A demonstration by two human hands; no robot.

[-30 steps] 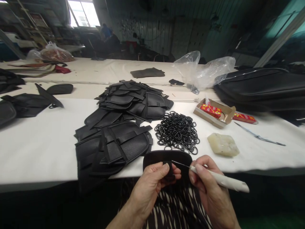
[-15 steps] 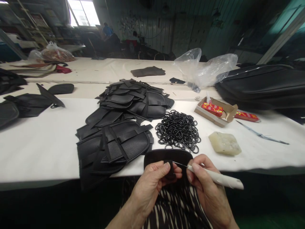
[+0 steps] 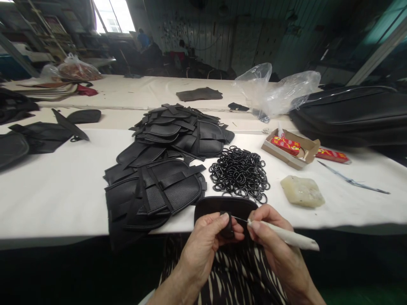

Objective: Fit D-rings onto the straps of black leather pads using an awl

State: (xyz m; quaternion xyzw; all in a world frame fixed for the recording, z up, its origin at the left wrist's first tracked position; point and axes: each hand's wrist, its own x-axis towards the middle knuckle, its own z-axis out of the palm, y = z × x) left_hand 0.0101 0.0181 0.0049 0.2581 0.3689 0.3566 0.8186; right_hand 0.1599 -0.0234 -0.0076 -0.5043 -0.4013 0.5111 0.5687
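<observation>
My left hand [image 3: 206, 235] pinches a small black strap end [image 3: 226, 224] between thumb and fingers. In my right hand [image 3: 273, 235] is an awl [image 3: 291, 235] with a pale, wrapped-looking handle, its thin metal shaft pointing left. The shaft's tip meets the strap at my left thumb; whether it has pierced it I cannot tell. Behind my hands a black leather piece [image 3: 219, 204] with a rounded edge lies at the table's front edge. Just beyond it is a heap of black metal D-rings [image 3: 240, 173]. A stack of black leather pouch pieces [image 3: 171, 186] with straps lies to the left.
On the white table [image 3: 70, 190], a yellowish wax-like block [image 3: 302, 192], a small cardboard box [image 3: 286, 154] with red packets and thin tweezers-like tool [image 3: 352, 180] lie right. Farther back are a clear plastic bag [image 3: 286, 93] and a large black bag [image 3: 352, 114]. More black pieces [image 3: 47, 135] lie left.
My right hand and the awl have shifted slightly left, closer to the strap, so less of the shaft shows. The whole view has moved a little. My left hand keeps its pinch.
</observation>
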